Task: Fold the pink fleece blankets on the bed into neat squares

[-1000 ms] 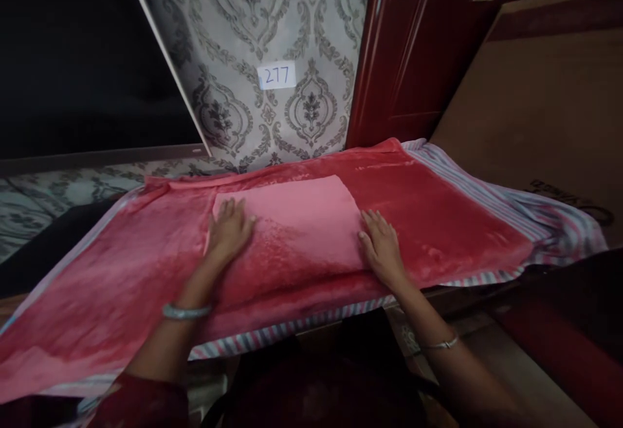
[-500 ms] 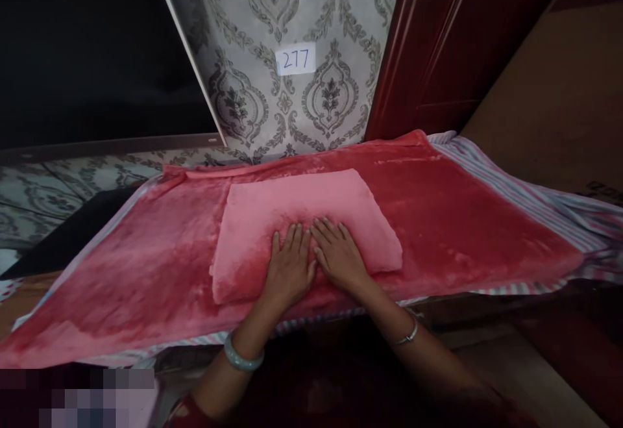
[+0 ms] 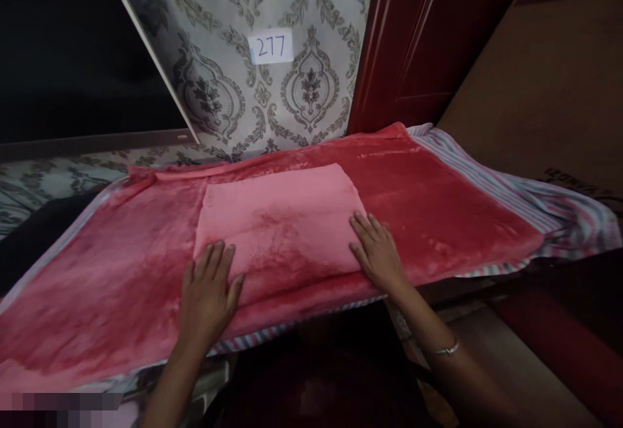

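A folded pink plush cloth lies on a larger red plush blanket. Its surface shows darker brushed patches near the front and middle. My left hand rests at the cloth's front left corner, fingers stretched out and palm down. At its right edge lies my right hand, fingers extended, partly over the cloth and partly over the blanket. Neither hand grasps anything. A silver bangle circles my right wrist.
A striped sheet shows under the blanket, hanging off at the right. Behind stand a dark screen, a patterned wall with a "277" label, and a dark red wooden panel. A cardboard box stands at the right.
My hands have moved apart from the middle of the folded cloth, the left to its left front corner and the right to its right edge. The view has shifted slightly right.
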The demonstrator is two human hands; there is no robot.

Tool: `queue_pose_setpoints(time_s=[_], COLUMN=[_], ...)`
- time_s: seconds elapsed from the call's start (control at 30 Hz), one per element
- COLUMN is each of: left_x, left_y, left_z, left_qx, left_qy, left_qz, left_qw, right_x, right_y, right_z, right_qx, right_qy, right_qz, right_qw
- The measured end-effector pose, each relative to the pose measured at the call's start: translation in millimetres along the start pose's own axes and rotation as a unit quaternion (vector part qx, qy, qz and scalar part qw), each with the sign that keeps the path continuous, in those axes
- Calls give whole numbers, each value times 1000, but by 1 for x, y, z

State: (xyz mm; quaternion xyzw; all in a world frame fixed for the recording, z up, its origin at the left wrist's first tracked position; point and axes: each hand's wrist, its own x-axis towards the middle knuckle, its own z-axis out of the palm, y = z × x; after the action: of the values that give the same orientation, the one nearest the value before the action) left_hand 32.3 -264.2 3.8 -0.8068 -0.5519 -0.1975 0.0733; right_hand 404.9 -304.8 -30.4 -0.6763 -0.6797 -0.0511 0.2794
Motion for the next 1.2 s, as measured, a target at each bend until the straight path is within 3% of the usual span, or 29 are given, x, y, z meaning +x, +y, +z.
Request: queue_pose_setpoints(time_s=[0.17,0.33,0.5,0.63,0.73,0.83,1.03,1.2], left_x=[-26,-40,-42,-43,-43,-40,-34,-32], left_y=[-30,-34,-31,-31,-30,-33,-43,-37], left_z=[-4,-13,-21,-27,-31,-36,-39,-37], left_qx=[-132,-195,-255,-341,-387,-413,-438,-421], left_qy=[79,104,66,33,31,7,-68,-69], left_qz=[-130,-286,-299,-351,-362,-343,-336,-280], left_qw=[979,932,917,871,847,843,831,860], right_x=[-19,-31,-35,-32,-30,-30,-29,-25], right_y=[21,17,14,16,18,21,22,14], right_z=[4,-5,-14,-18,-20,-25,-36,-39], right_qx=[78,162,229,268,340,410,485,548], right_qy=[126,220,174,136,121,109,32,-45], right_qz=[48,115,126,116,147,191,179,180], right_qw=[988,955,949,947,921,885,855,816])
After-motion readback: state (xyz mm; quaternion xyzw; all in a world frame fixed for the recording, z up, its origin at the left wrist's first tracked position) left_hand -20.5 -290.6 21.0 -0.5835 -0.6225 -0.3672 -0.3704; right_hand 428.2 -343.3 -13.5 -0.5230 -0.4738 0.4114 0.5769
